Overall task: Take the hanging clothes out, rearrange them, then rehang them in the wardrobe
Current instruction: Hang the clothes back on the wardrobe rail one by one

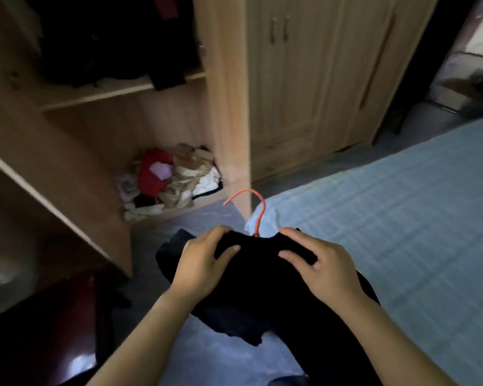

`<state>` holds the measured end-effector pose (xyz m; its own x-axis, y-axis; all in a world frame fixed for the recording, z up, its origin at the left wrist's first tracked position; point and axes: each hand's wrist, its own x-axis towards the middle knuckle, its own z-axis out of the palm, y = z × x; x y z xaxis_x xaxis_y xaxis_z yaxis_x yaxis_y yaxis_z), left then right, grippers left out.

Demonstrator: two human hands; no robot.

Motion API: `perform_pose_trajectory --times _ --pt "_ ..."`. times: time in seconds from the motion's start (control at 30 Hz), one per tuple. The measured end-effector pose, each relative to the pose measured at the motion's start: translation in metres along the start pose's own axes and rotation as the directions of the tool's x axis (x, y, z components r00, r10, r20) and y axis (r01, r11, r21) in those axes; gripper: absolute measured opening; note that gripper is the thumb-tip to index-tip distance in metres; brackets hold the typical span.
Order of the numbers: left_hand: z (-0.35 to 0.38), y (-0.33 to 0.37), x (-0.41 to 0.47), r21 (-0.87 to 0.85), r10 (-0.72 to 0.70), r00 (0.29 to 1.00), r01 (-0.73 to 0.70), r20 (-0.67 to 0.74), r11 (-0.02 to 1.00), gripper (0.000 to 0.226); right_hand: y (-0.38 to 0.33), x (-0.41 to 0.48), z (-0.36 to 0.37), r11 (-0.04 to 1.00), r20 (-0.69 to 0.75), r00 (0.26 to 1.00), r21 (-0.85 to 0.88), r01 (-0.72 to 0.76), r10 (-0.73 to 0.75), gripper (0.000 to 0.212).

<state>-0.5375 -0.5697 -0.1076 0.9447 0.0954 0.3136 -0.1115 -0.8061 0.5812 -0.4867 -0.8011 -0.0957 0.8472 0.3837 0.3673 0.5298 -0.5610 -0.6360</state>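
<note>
The open wardrobe [229, 79] fills the left and top of the view. Its hanging space is up and to the left, with dark clothes [109, 37] in it above a shelf. A closed pair of doors [304, 79] stands to the right of its upright post. The bed [402, 218] with a pale blue cover runs along the right.

A black garment [262, 280] is held in front of the person, over the bed's near corner and the floor. Its shoulder line runs left to right between the hands and the rest droops toward the person.

The left hand [201, 263] grips the left shoulder, fingers curled over the far edge and thumb on top. The right hand [326, 271] holds the right shoulder the same way.

A heap of red, beige and white clothes [168, 182] lies in the bottom compartment.

The orange hanger hook [258, 210] rises from the collar between the hands and points away, toward the post. Rehanging would likely mean lifting up and left. The left hand is nearer the opening, and the post stands just beyond the hook, in the way of a straight push.
</note>
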Motion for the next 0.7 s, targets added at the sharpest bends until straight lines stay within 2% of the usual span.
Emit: perform_pose_trajectory --times 0.17,0.33,0.43,0.53,0.7 --pt "-0.078 -0.070 0.027 0.146 -0.005 0.986 0.030 -0.165 0.989 0.027 -0.056 0.075 0.066 0.980 0.014 0.990 0.143 0.140 -0.143 0.037" --pt "-0.140 -0.127 0.081 0.346 0.065 0.945 0.053 -0.321 0.937 0.038 -0.093 0.168 0.116 0.953 -0.058 0.976 0.212 0.216 -0.208 0.032" --pt "-0.177 -0.169 0.121 0.423 0.074 0.909 0.118 -0.410 0.898 0.041 -0.107 0.240 0.140 0.925 -0.091 0.969 0.289 0.246 -0.229 0.030" --pt "-0.213 -0.211 0.173 0.488 0.022 0.908 0.205 -0.419 0.849 0.043 -0.123 0.321 0.167 0.885 -0.106 0.957 0.364 0.288 -0.268 0.030" --pt "-0.268 -0.268 0.272 0.507 -0.013 0.923 0.223 -0.385 0.833 0.041 -0.147 0.455 0.211 0.865 -0.020 0.941 0.387 0.318 -0.337 0.032"
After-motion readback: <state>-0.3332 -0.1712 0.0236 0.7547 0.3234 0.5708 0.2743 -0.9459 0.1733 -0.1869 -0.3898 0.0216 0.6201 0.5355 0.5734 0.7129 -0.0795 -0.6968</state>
